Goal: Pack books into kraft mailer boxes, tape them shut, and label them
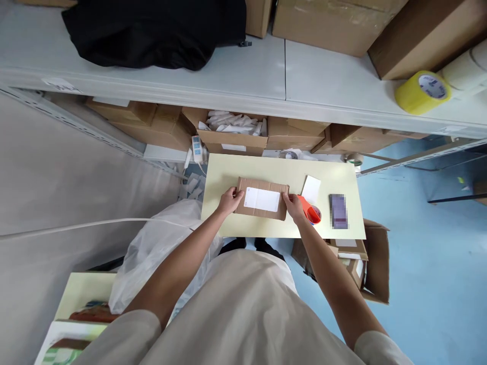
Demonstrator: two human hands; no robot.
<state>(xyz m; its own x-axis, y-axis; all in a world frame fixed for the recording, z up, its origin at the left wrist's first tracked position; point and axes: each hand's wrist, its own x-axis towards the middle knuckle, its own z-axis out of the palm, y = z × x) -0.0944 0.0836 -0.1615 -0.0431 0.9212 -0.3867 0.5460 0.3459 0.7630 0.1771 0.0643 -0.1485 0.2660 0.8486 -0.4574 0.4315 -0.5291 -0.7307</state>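
A small brown cardboard box (243,215) with a white label (262,199) on its top face is between my hands, over the pale yellow table (224,170). My left hand (230,200) grips its left end, thumb on top. At the right end my right hand (292,205) holds it the same way; the fingers under the box are hidden. Just beyond the right hand lies an orange-red tape dispenser (306,207), partly covered by that hand. A white slip of paper (311,188) rests behind the dispenser. Whether the box touches the tabletop, I cannot tell.
A phone-like item (338,211), blurred out, lies on the table's right side. Behind stands a grey shelf (258,63) with cartons and a yellow tape roll (422,92). An open carton (378,268) sits on the floor at right, a plastic bag (152,248) at left.
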